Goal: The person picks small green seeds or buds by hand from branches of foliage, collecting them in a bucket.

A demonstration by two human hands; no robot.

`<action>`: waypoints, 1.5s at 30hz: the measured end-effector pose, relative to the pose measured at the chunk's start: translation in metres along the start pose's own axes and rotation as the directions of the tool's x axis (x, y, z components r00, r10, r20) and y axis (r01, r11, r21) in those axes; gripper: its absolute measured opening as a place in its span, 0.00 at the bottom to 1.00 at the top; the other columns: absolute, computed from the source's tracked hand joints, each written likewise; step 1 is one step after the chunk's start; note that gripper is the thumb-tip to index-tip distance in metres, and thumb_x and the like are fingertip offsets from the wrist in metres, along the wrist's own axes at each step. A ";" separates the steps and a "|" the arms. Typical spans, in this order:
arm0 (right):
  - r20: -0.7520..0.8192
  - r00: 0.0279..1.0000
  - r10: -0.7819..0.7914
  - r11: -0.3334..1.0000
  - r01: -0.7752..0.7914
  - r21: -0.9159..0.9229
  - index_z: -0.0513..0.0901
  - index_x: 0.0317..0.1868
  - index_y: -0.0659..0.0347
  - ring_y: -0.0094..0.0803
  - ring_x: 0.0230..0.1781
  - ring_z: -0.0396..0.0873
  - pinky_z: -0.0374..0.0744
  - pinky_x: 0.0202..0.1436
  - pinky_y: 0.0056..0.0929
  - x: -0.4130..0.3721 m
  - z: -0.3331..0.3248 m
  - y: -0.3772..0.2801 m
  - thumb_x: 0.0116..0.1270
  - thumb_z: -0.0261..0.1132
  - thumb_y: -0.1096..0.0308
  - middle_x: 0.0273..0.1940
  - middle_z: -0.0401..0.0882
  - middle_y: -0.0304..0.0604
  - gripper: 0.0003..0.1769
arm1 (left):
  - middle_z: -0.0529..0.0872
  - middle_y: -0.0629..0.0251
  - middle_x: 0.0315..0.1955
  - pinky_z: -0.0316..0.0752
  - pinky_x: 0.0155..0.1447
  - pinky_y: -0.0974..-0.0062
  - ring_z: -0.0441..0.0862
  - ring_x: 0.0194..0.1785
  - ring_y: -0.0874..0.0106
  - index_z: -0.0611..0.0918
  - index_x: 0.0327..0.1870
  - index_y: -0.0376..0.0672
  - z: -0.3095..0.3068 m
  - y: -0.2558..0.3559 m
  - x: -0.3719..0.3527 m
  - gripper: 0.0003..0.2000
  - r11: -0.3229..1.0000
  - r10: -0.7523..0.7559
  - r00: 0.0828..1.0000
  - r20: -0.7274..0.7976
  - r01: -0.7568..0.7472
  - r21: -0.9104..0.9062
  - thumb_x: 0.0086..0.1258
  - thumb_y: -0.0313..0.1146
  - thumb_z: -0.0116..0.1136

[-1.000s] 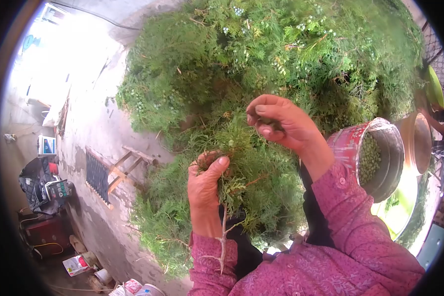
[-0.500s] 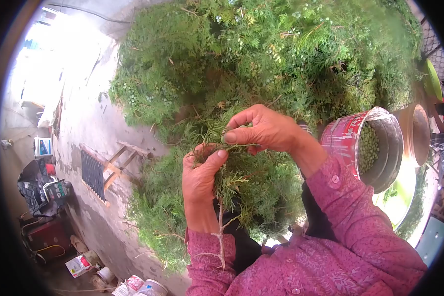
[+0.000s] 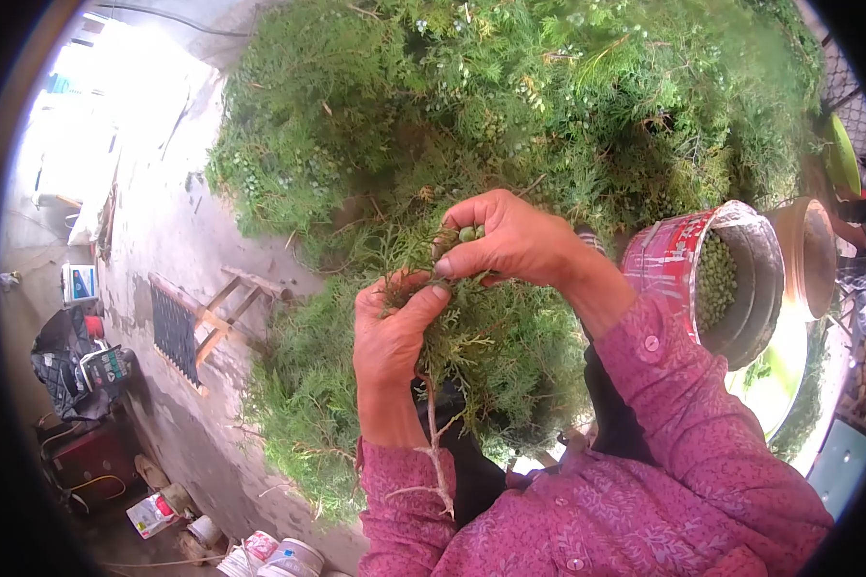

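My left hand (image 3: 392, 332) is closed around a leafy conifer branch (image 3: 433, 409), thumb pressed on the sprigs. The branch's bare, forked stem hangs down over my lap. My right hand (image 3: 515, 242) is curled right beside it, thumb and fingers pinched at the foliage near the left thumb. Several small green cones (image 3: 470, 234) show inside the curled right fingers. What the right fingertips pinch is partly hidden.
A large heap of cut conifer branches (image 3: 510, 106) lies in front. To the right, a red paint bucket (image 3: 666, 260) on its side holds green cones (image 3: 714, 284), beside a brown tub (image 3: 814, 255). A small wooden stool (image 3: 223, 322) lies at left.
My right fingers have shifted slightly against the sprigs, and more green cones now show in that hand. The left hand keeps its hold on the branch.
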State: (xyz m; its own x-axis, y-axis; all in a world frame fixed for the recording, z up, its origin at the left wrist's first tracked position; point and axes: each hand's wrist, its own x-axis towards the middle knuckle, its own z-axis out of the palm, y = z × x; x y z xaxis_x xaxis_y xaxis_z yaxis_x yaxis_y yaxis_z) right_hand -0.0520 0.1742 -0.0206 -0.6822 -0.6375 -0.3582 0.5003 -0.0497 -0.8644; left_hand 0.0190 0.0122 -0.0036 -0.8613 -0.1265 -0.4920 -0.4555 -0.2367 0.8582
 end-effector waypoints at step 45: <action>0.251 0.968 -0.027 0.878 -0.097 0.468 0.78 0.37 0.60 0.27 0.32 0.79 0.76 0.30 0.26 -0.239 0.142 0.102 0.65 0.55 0.47 0.31 0.80 0.40 0.22 | 0.77 0.63 0.31 0.75 0.43 0.73 0.76 0.39 0.69 0.74 0.34 0.41 0.005 0.032 -0.257 0.12 0.508 0.446 0.840 -0.308 -0.521 -0.686 0.58 0.39 0.59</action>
State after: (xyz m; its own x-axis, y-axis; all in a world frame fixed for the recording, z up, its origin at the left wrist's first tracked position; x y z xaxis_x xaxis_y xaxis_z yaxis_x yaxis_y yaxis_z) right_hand 0.2376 0.2122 0.0271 -0.5400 -0.8083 -0.2348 0.7549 -0.3418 -0.5596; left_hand 0.2247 0.0416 0.1504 -0.8576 -0.5088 -0.0753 0.3721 -0.7148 0.5922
